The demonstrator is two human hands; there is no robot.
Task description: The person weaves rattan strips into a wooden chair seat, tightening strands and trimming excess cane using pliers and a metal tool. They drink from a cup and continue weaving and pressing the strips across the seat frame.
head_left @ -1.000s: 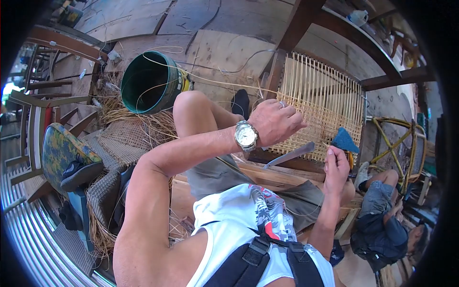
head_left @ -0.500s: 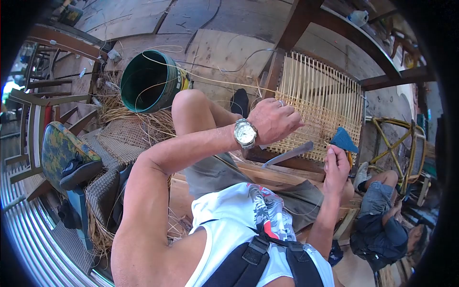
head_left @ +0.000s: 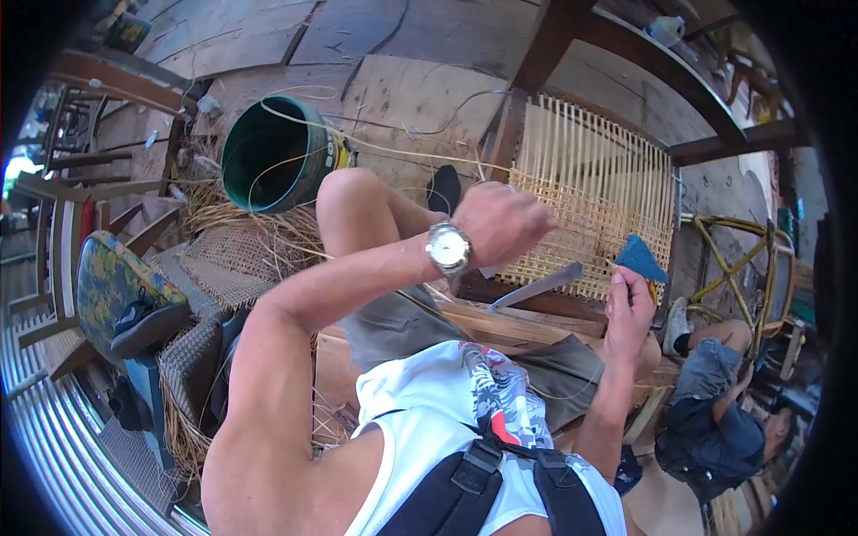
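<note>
My left hand (head_left: 500,225), with a watch on its wrist, is over the left part of a woven cane panel (head_left: 594,170) in a dark wooden frame. Its fingers are curled and blurred, and what they hold is hidden. At the panel's lower right, my right hand (head_left: 631,308) pinches a thin cane strand (head_left: 613,264). Just beyond its fingertips lies a blue cloth piece (head_left: 640,257). A knife-like metal blade (head_left: 536,287) rests across the near edge of the frame, between my hands. One long cane strand (head_left: 402,150) runs from the panel to the green bucket.
A green bucket (head_left: 275,154) stands at upper left beside loose cane strips (head_left: 259,228). On the left are a camouflage cushion (head_left: 125,286) and wooden chair frames (head_left: 63,223). Another person (head_left: 715,415) sits at lower right, near a yellow-framed chair (head_left: 737,268).
My left hand has shifted slightly left and turned, its fingers now blurred. My right hand keeps its pinch in nearly the same place.
</note>
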